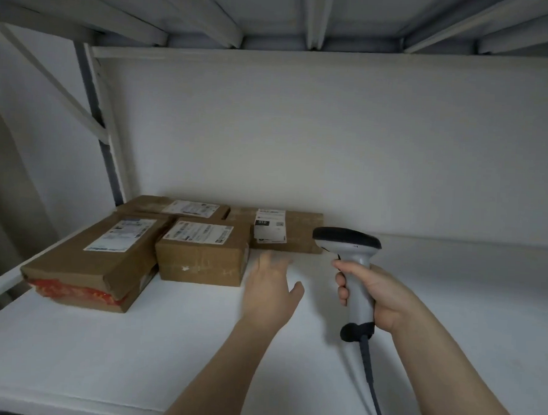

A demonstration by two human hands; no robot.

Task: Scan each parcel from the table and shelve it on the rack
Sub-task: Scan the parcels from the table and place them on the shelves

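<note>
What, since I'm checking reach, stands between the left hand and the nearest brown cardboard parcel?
Nothing visible: the open left hand is just right of the nearest brown cardboard parcel, only bare white shelf board between.

Shelf board (451, 311) fills lower frame, upper shelf (276, 14) across the top, upright post (110, 154) at left. Four parcels clustered left of centre on the board: large parcel (98, 261) front left, middle parcel (200, 257) just right of it, rear left parcel (158, 204) behind both, rear right parcel (300, 231) behind and right of the middle one. Left hand (271, 289) at centre, just right of middle parcel, in front of rear right parcel. Right hand (385, 295) right of centre, gripping scanner (352, 259); scanner head just right of rear right parcel. Cable (371, 387) runs from the scanner's base down to the bottom edge.
</note>
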